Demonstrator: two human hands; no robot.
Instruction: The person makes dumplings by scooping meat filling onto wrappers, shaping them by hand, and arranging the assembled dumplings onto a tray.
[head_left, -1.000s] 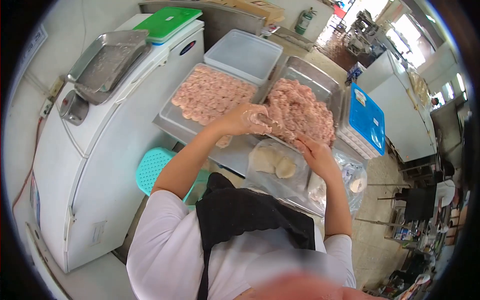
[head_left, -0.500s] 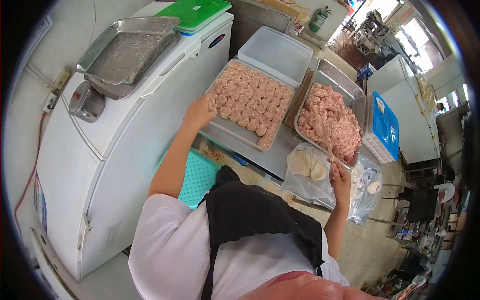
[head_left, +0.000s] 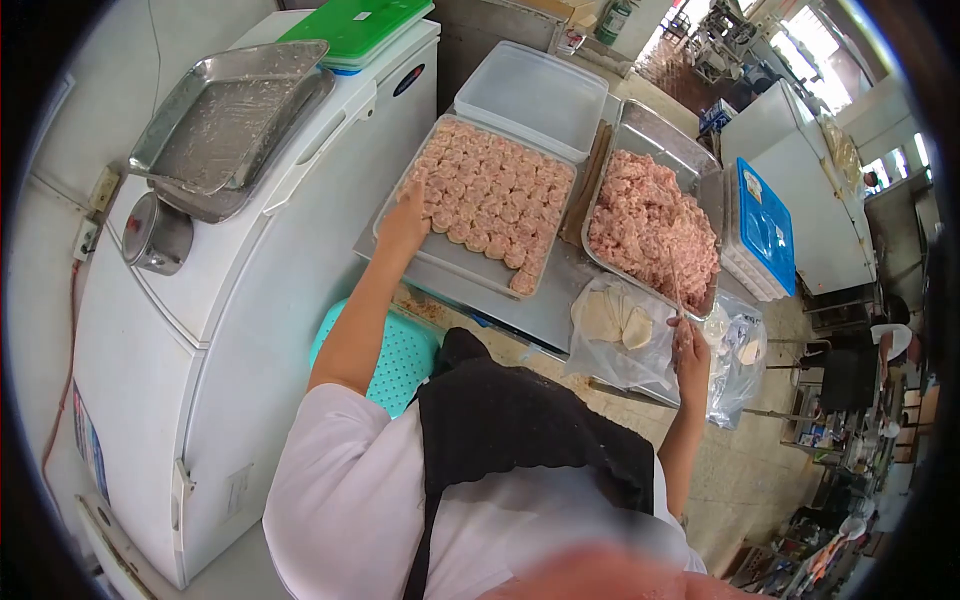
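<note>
A shallow tray holds rows of small round meat-filled dumplings. My left hand reaches over the tray's left side, fingers curled together at the ends of the rows; whatever is between them is hidden. My right hand is closed round a thin, meat-smeared spatula, whose blade touches the near side of the minced meat mound. That meat lies in a deep metal pan. Just left of my right hand, pale round wrappers lie on a plastic bag.
An empty clear container stands behind the dumplings. Right of the pan is a blue-lidded box. A white freezer stands at left, bearing metal trays and a pot. Below the table sits a turquoise basket.
My left hand has moved from the tray's left edge inward over the dumplings. My right hand still holds the spatula at the meat. The whole view has shifted slightly.
</note>
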